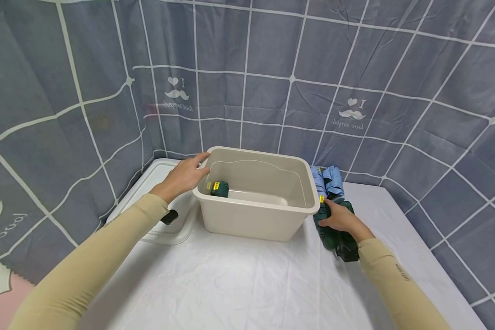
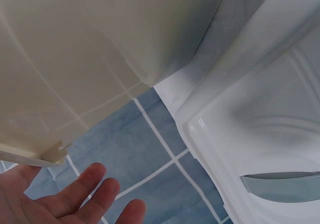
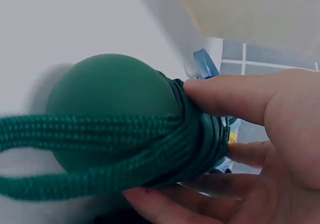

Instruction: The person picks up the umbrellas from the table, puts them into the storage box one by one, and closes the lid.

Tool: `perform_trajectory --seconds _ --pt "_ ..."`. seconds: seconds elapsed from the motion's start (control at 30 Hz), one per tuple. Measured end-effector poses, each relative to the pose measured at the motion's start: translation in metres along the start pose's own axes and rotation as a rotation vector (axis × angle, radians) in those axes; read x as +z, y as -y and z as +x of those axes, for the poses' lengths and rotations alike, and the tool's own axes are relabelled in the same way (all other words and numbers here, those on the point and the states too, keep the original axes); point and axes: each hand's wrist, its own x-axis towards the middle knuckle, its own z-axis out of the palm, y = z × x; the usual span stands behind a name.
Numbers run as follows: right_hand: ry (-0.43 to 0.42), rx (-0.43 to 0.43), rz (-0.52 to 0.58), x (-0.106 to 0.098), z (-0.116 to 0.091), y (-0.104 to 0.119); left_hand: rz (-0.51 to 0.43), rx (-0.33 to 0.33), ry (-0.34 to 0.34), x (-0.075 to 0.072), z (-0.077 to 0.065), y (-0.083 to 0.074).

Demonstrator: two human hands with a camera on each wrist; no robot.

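Observation:
A beige plastic bin (image 1: 247,222) stands on the white-covered table, and a green folded umbrella (image 1: 220,189) with a yellow tag is inside at its left end. My left hand (image 1: 185,174) is at the bin's left rim; the left wrist view shows its fingers (image 2: 95,171) loosely extended and the thumb partly hidden by the rim. To the right of the bin, my right hand (image 1: 341,216) grips another green folded umbrella (image 3: 115,98) just below its rounded handle with a wrist strap. Beside it lies a further dark green umbrella (image 1: 347,247), partly covered by the hand.
Light blue folded umbrellas (image 1: 333,179) lie behind the green ones, near the bin's right wall. At left, a white lid (image 1: 161,233) rests on the table under my left forearm. A grey checked curtain (image 1: 268,91) hangs behind the white tablecloth (image 1: 247,279).

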Motion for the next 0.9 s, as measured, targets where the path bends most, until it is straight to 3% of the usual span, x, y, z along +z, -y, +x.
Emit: perform_trajectory --seconds 0.23,0.9 --pt "0.029 0.054 0.146 0.003 0.000 -0.002 0.007 -0.002 -0.004 -0.001 0.000 0.000" --pt "-0.017 -0.002 0.384 0.013 -0.001 -0.008 -0.012 -0.010 -0.002 0.000 -0.002 0.000"
